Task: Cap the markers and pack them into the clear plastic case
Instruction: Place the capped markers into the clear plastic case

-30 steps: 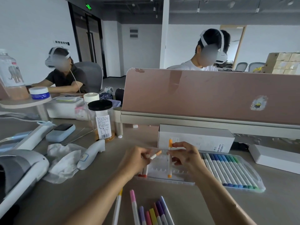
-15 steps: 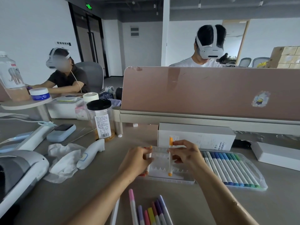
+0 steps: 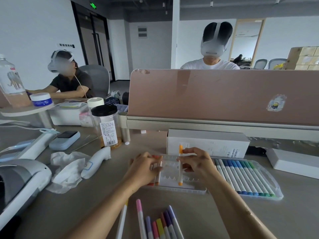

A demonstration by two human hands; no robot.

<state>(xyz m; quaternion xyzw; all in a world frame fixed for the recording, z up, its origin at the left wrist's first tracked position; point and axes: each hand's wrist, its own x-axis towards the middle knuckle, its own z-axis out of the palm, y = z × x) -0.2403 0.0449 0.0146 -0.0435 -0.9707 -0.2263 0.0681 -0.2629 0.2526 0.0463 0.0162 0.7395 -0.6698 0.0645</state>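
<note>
Loose markers (image 3: 160,228) wait at bottom centre. Beyond them the left hand (image 3: 145,168), a second ago holding its red-orange marker (image 3: 157,180) raised, now grips it down in the left slots of the clear plastic case (image 3: 181,190); the right hand (image 3: 196,163) pinches an orange marker (image 3: 180,169) over the middle, likely next.

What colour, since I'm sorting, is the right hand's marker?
The marker has orange caps, white barrel; head view.

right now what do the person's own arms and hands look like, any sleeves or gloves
Left arm and right arm are bare up to the frame edge: no sleeves, no watch or bracelet. Left hand and right hand wear no gloves or visible rings. The right hand's back shows small dark smudges, possibly ink.
</note>
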